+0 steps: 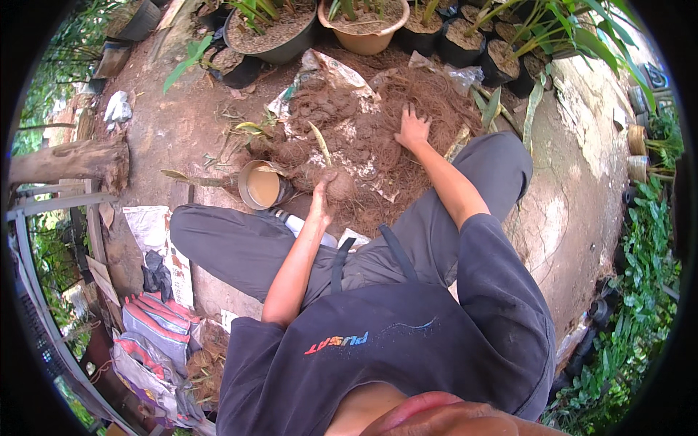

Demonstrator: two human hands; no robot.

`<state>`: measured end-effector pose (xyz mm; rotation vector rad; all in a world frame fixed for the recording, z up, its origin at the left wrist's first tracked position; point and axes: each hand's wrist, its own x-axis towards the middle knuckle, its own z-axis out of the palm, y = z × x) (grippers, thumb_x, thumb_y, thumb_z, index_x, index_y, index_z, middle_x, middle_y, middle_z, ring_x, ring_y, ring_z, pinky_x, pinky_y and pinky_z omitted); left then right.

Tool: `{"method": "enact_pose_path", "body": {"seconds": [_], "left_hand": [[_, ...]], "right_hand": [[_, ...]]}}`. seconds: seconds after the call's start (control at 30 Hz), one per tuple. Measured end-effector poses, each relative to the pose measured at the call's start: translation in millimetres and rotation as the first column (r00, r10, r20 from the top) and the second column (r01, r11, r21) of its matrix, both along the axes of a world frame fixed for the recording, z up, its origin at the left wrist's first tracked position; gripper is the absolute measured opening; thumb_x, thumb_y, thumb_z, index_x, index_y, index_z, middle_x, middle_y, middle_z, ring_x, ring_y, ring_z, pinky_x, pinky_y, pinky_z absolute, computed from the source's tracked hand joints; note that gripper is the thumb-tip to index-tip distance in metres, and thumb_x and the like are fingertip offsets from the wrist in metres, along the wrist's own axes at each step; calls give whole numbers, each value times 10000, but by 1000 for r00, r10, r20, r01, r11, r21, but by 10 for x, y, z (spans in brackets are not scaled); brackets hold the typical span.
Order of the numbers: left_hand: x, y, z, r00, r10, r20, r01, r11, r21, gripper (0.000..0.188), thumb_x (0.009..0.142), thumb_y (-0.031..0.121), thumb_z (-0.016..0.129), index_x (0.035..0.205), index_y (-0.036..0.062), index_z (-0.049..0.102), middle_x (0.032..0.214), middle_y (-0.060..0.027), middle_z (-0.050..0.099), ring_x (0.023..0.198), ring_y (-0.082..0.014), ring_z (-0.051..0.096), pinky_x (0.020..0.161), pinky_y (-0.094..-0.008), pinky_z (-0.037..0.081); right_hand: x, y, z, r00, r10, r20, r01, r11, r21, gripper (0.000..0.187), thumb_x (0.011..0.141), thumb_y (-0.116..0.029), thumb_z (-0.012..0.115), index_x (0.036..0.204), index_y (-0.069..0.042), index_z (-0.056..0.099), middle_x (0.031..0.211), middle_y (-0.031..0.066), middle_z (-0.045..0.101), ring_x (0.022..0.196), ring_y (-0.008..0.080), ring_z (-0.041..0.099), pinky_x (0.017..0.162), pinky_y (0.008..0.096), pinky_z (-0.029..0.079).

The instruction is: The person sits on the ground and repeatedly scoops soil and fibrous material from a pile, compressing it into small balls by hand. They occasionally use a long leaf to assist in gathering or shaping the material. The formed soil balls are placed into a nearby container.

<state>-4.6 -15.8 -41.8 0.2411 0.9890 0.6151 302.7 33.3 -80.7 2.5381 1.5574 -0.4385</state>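
Observation:
My left hand (321, 202) is wrapped round the side of a brown root ball (340, 186) low over the sacking. From the top of the ball rises a pale, pointed leaf cutting (321, 144). Farther out, my right hand (414, 128) rests with spread fingers on a heap of reddish-brown coconut fibre (436, 98); its fingertips partly sink into the strands. Dark, clumped soil (327, 109) lies beside the fibre on a torn white sack (336, 71). Left of the root ball, a tilted pot (251, 190) holds tan, cloudy liquid.
Potted plants line the far side, among them a large dark pot (270, 40), a tan pot (363, 35) and several black grow bags (462, 45). A log (69, 161) juts in from the left. Striped sacks (156, 327) lie near left. My folded legs border the work spot.

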Motion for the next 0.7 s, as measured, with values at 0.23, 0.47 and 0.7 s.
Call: {"method": "enact_pose_path", "body": {"seconds": [0.23, 0.47, 0.7], "left_hand": [[99, 1, 146, 1000, 13, 2, -13, 999, 46, 397, 823, 285, 651, 1157, 85, 572, 1087, -73, 624, 968, -213, 622, 804, -389, 517], [171, 104, 28, 999, 2, 45, -4, 999, 45, 383, 820, 289, 650, 1140, 96, 566, 1063, -66, 622, 985, -212, 615, 832, -386, 517], [292, 156, 15, 999, -12, 31, 9, 996, 84, 405, 814, 304, 661, 1148, 92, 570, 1037, -84, 633, 953, -229, 616, 807, -406, 517]], "right_hand": [[236, 48, 115, 975, -43, -216, 93, 969, 229, 450, 791, -295, 644, 1190, -90, 615, 1211, 186, 590, 1109, 352, 574, 957, 466, 454], [598, 64, 571, 764, -173, -622, 515, 744, 426, 399, 841, -326, 542, 1030, 7, 655, 1015, 292, 639, 1043, 450, 578, 889, 463, 458], [1115, -188, 657, -281, 299, -912, 922, 349, -170, 384, 876, -240, 462, 1137, -1, 610, 1123, 121, 635, 1057, 284, 579, 922, 395, 445]]}}
